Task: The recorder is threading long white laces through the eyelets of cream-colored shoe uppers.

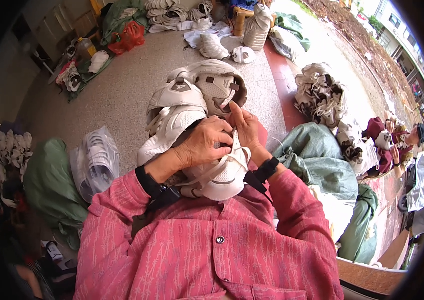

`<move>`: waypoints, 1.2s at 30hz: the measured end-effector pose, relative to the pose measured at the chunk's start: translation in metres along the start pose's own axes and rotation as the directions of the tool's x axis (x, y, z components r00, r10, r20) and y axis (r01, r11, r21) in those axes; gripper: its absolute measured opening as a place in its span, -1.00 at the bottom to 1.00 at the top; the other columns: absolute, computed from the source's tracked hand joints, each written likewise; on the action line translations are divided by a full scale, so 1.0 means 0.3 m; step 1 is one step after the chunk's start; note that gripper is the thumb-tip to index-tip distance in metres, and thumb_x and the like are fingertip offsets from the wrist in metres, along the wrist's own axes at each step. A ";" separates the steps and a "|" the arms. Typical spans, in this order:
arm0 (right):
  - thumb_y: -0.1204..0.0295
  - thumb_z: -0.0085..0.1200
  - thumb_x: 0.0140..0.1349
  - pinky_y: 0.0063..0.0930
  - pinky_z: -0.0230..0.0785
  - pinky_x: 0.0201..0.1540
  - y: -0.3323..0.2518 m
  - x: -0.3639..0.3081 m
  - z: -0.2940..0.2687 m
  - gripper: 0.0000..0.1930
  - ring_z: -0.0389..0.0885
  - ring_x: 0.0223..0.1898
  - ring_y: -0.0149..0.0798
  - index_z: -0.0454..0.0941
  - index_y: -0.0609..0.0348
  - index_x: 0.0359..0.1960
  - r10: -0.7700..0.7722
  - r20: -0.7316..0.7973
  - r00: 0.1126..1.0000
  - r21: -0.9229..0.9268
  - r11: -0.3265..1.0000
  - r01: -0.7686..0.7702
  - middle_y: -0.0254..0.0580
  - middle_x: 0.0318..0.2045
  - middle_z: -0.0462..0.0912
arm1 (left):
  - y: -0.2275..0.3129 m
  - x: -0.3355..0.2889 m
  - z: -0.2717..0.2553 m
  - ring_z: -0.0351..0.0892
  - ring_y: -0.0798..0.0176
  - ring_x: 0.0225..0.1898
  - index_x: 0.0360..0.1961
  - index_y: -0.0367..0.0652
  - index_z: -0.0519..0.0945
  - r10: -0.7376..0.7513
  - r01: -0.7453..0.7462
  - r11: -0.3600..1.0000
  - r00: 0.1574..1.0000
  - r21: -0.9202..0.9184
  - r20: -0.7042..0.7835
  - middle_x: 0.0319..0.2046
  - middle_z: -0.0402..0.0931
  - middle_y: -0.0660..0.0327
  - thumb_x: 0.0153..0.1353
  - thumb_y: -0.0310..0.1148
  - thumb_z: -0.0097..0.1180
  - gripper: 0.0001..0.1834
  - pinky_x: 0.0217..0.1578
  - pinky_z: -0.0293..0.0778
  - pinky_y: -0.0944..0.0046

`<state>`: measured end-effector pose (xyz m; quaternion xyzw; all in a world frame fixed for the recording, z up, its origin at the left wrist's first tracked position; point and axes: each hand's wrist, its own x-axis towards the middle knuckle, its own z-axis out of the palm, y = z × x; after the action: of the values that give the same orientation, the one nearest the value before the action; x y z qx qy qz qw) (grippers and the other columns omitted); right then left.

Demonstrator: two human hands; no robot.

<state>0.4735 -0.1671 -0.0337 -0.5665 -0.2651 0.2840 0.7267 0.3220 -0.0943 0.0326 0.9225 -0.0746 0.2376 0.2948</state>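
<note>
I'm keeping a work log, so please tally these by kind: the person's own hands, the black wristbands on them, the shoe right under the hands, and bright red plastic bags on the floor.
Hands: 2, left hand and right hand
Black wristbands: 2
White shoe: 1
Red plastic bag: 1
Total: 6

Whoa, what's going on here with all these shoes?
Someone in a pink patterned shirt is working on a pale shoe with both bare hands. The left hand and right hand are together at its laces, but I can't see exactly what the fingertips grip. More pale shoes are bunched just beyond. A clear plastic bag sits off to the left, and a big pile of shoes is over on the right.
</note>
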 end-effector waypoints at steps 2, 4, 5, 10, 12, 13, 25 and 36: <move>0.21 0.08 0.40 -0.59 0.07 -0.56 0.017 0.007 -0.004 -0.55 0.23 -0.60 -0.60 0.51 0.22 -0.63 0.003 0.024 1.000 0.085 0.996 -0.005 -0.53 -0.69 0.38 | 0.008 -0.006 -0.002 0.45 0.10 -0.07 -0.37 -0.16 0.69 -0.008 0.008 1.000 1.000 -0.007 -0.016 -0.17 0.51 0.20 -0.10 -0.45 0.35 -0.80 0.05 0.35 0.16; 0.20 0.08 0.40 -0.59 0.07 -0.55 0.005 -0.013 -0.009 -0.55 0.23 -0.59 -0.61 0.51 0.22 -0.63 -0.027 0.032 0.999 0.034 0.999 0.026 -0.53 -0.68 0.38 | 0.038 -0.016 -0.013 0.42 0.13 -0.04 -0.42 -0.13 0.69 -0.048 0.036 0.994 0.993 -0.105 -0.111 -0.26 0.49 0.25 -0.09 -0.42 0.35 -0.85 0.09 0.30 0.16; 0.20 0.08 0.40 -0.60 0.07 -0.55 -0.002 -0.019 -0.013 -0.55 0.23 -0.59 -0.61 0.51 0.21 -0.63 -0.053 0.034 0.998 -0.015 0.998 0.053 -0.52 -0.67 0.39 | 0.047 -0.019 -0.018 0.42 0.13 -0.04 -0.42 -0.13 0.69 -0.047 0.035 0.994 0.992 -0.099 -0.114 -0.26 0.49 0.25 -0.09 -0.42 0.35 -0.85 0.09 0.30 0.16; 0.23 0.00 0.43 -0.58 0.29 -0.28 -0.098 -0.054 -0.071 -0.69 0.43 -0.35 -0.53 0.59 0.24 -0.33 -0.009 0.211 0.977 -0.284 0.956 0.070 -0.40 -0.41 0.54 | 0.051 -0.032 -0.046 0.37 0.17 -0.05 -0.37 -0.11 0.70 -0.106 0.111 0.975 0.994 -0.192 0.037 -0.26 0.46 0.28 -0.07 -0.42 0.38 -0.82 0.09 0.26 0.19; 0.23 0.05 0.38 -0.55 0.30 -0.11 -0.171 -0.081 -0.109 -0.72 0.45 -0.17 -0.47 0.58 0.22 -0.19 -0.059 0.402 0.914 -0.188 0.971 0.146 -0.32 -0.24 0.54 | 0.036 -0.040 -0.045 0.37 0.20 -0.06 -0.33 -0.10 0.71 -0.105 0.114 0.973 0.993 -0.199 0.056 -0.24 0.45 0.28 -0.06 -0.38 0.41 -0.79 0.07 0.27 0.22; 0.23 0.10 0.33 -0.51 0.31 0.05 -0.196 -0.097 -0.143 -0.68 0.46 0.01 -0.40 0.57 0.21 -0.05 -0.118 0.556 0.823 -0.076 0.978 0.192 -0.25 -0.07 0.54 | 0.035 -0.041 -0.043 0.37 0.20 -0.06 -0.33 -0.10 0.71 -0.112 0.121 0.971 0.992 -0.207 0.052 -0.24 0.45 0.28 -0.06 -0.38 0.41 -0.79 0.07 0.27 0.22; 0.54 0.49 -0.15 -0.36 0.13 0.30 -0.212 -0.157 -0.201 -0.38 0.27 0.26 -0.28 0.54 0.06 0.04 0.011 0.679 0.734 -0.061 0.997 0.041 -0.28 0.21 0.26 | 0.033 -0.021 -0.036 0.34 0.23 -0.10 -0.40 -0.03 0.72 -0.087 0.103 0.980 0.992 -0.170 0.096 -0.30 0.43 0.33 -0.08 -0.36 0.38 -0.85 0.06 0.23 0.22; 0.50 0.50 -0.13 -0.35 0.08 0.31 -0.220 -0.139 -0.186 -0.53 0.27 0.24 -0.25 0.54 0.05 -0.14 0.025 0.668 0.744 -0.184 0.974 0.132 -0.25 0.14 0.32 | 0.063 -0.009 -0.014 0.35 0.21 -0.13 -0.44 -0.06 0.62 -0.065 0.065 0.998 0.994 0.001 0.086 -0.32 0.41 0.32 -0.01 -0.36 0.30 -0.89 0.03 0.23 0.17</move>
<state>0.4913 -0.2474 0.0158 -0.4966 -0.5525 0.4151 0.5252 0.3127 -0.1073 0.0440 0.9336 -0.0575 0.1879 0.2995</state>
